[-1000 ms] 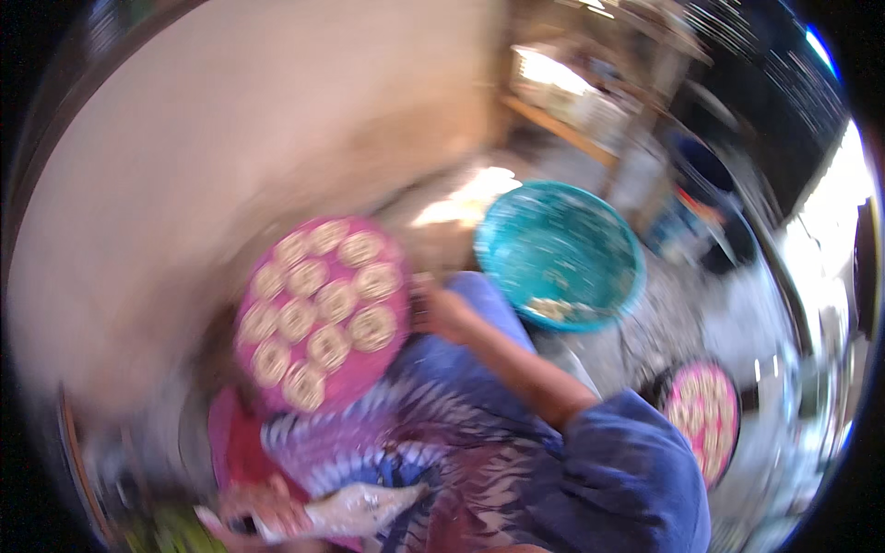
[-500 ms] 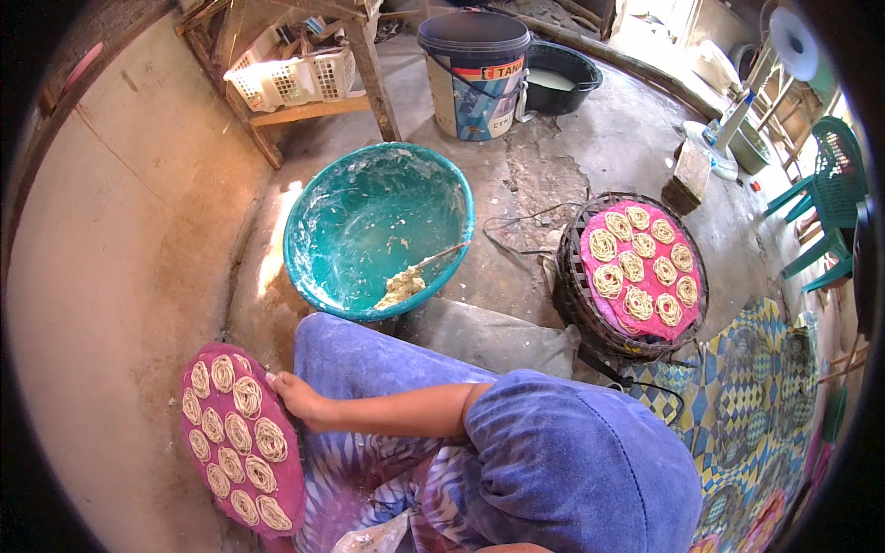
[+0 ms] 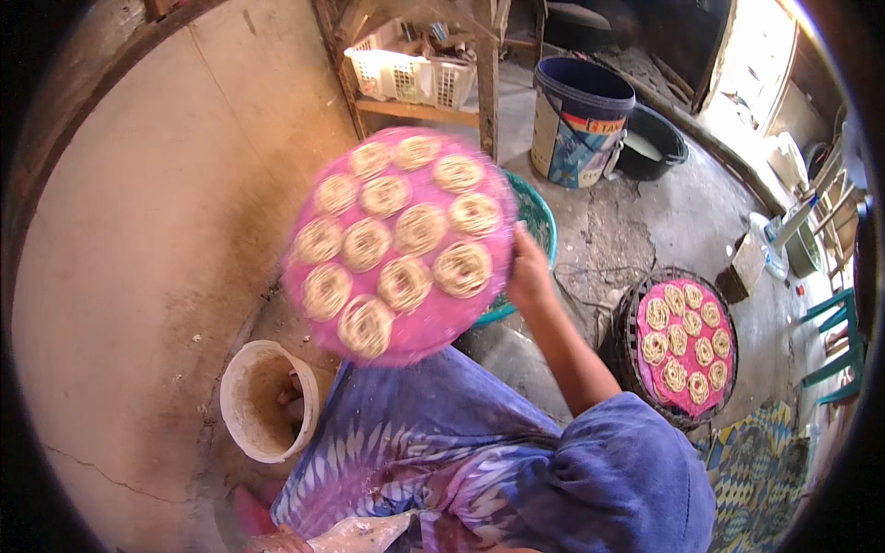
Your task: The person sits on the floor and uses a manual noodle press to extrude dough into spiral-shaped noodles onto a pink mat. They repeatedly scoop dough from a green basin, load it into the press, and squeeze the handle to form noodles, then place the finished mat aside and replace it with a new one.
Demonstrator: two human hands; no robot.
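Lifted in front of me, a round pink cloth-covered tray point(image 3: 429, 267) carries several coiled, pale dough-strand nests point(image 3: 421, 229). My right hand point(image 3: 530, 272) grips its right edge. At the bottom left, part of my left hand point(image 3: 277, 542) shows beside a pale plastic bag point(image 3: 364, 533); its fingers are mostly out of view. Below the tray stands a white bucket point(image 3: 237, 433), with what look like toes inside its rim. The tray hides most of a green basin point(image 3: 539, 207).
At right, a dark woven basket point(image 3: 622, 346) holds another pink cloth point(image 3: 676, 371) with similar nests. Toward the back are a paint bucket point(image 3: 579, 138), a black tub point(image 3: 668, 152) and a wooden rack with a white crate point(image 3: 396, 78). A wall point(image 3: 120, 276) runs along the left.
My right hand has raised the tray from low at the left up and to the right. The white bucket has come into sight, and the green basin is now mostly covered. The view has shifted left.
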